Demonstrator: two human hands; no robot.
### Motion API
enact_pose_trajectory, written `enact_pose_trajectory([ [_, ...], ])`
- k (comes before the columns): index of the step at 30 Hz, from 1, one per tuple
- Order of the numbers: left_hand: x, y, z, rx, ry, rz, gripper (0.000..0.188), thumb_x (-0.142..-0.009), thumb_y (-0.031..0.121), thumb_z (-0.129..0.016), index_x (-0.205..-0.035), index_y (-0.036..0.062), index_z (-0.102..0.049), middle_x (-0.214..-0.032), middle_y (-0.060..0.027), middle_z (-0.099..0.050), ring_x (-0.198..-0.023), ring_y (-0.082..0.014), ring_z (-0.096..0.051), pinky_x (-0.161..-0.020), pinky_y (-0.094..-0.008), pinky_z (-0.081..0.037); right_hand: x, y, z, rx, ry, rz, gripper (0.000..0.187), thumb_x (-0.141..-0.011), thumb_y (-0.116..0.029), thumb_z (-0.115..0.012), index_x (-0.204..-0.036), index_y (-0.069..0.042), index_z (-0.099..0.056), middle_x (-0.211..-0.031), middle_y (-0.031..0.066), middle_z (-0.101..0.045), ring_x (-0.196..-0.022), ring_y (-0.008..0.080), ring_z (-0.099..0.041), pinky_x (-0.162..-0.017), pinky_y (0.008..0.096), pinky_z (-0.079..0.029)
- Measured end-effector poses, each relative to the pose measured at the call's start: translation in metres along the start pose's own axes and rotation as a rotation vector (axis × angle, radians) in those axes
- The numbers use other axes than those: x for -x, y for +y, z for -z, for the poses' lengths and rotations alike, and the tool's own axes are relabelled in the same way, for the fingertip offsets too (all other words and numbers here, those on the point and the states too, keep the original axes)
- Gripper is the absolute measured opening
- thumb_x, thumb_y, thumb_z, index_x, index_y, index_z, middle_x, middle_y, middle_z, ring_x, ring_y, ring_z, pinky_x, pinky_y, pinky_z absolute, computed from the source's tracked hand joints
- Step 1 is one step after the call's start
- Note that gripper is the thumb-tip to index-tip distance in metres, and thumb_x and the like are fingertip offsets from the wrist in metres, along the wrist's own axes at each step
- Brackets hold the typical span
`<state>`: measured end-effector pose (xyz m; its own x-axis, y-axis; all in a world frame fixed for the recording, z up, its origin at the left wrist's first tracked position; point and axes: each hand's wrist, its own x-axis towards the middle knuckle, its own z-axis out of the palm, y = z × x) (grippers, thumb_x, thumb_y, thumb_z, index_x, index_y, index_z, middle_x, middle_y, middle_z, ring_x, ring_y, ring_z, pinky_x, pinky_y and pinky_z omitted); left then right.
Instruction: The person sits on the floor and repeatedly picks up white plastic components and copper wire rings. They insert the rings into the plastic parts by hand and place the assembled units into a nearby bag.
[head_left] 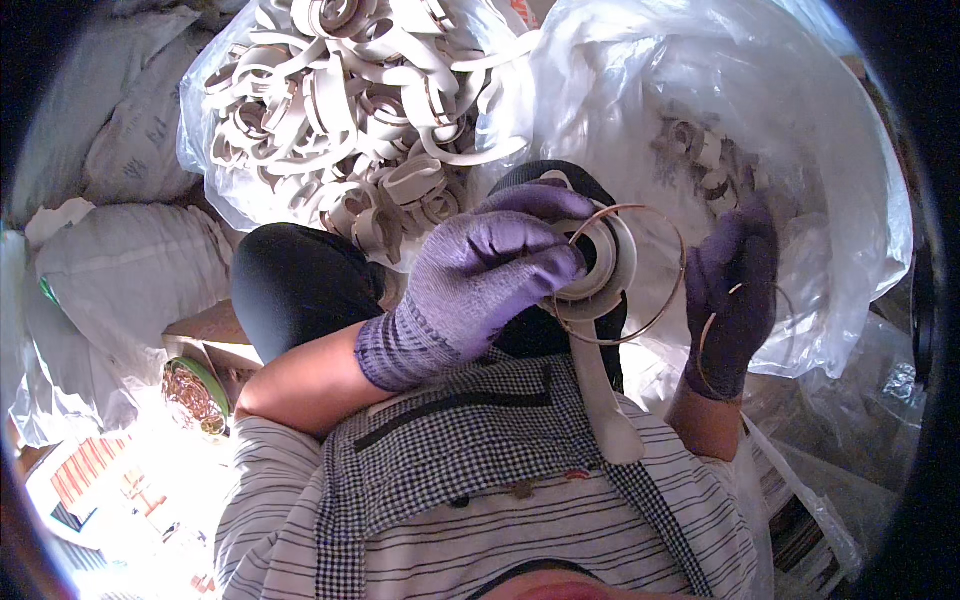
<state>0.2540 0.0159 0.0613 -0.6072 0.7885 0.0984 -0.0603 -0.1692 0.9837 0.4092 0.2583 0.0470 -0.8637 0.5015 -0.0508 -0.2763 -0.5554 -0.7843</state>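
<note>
My left hand [485, 275], in a purple-grey knit glove, is closed on a white plastic ring-shaped part [626, 255] with a long curved handle [610, 420] hanging toward my apron. A thin copper-coloured wire ring [683, 270] loops out from the same part, close to my left fingertips. Whether those fingers pinch the wire as well is hidden. To the right, my right hand [738, 290], gloved alike, has its fingers stretched away from me and somewhat blurred. Another thin wire ring [704, 345] crosses its palm and wrist; I cannot tell if it encircles them.
A clear bag heaped with white handled ring parts [330, 100] lies beyond my knees. Right of it, a large clear plastic bag [830, 180] holds several similar parts [705, 150]. A green-rimmed container of copper-coloured rings [195, 395] stands at left, near pale sacks [130, 260].
</note>
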Motion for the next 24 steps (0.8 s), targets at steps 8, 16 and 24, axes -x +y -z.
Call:
enact_pose_trajectory([
  [8, 0.002, 0.002, -0.003, 0.137, 0.038, -0.011, 0.013, -0.095, 0.007, -0.07, -0.105, 0.0002, -0.074, -0.13, -0.0171, -0.064, -0.12, -0.0236, -0.062, -0.103, -0.0367, -0.049, 0.02, 0.015, -0.02, 0.368, -0.087, 0.013, 0.052, -0.1, -0.033, -0.064, -0.136, 0.004, -0.058, -0.096, 0.0118, -0.069, -0.083, 0.0174, -0.064, -0.069, 0.0286, -0.051],
  [16, 0.007, 0.003, -0.008, 0.322, 0.118, 0.114, 0.016, -0.096, 0.012, -0.068, -0.105, -0.0012, -0.074, -0.131, -0.0172, -0.063, -0.125, -0.026, -0.058, -0.107, -0.0408, -0.045, 0.033, 0.004, -0.049, 0.593, 0.005, 0.01, 0.06, -0.098, -0.033, -0.066, -0.139, 0.007, -0.052, -0.093, 0.0078, -0.066, -0.079, 0.012, -0.06, -0.067, 0.0243, -0.048],
  [24, 0.009, -0.006, -0.001, 0.236, 0.033, 0.068, 0.018, -0.1, 0.015, -0.063, -0.102, 0.001, -0.074, -0.142, -0.0196, -0.056, -0.135, -0.0293, -0.052, -0.112, -0.0433, -0.041, 0.034, 0.006, -0.062, 0.579, 0.001, 0.024, 0.05, -0.095, -0.011, -0.065, -0.142, 0.001, -0.055, -0.087, 0.0091, -0.068, -0.073, 0.013, -0.062, -0.069, 0.0282, -0.051],
])
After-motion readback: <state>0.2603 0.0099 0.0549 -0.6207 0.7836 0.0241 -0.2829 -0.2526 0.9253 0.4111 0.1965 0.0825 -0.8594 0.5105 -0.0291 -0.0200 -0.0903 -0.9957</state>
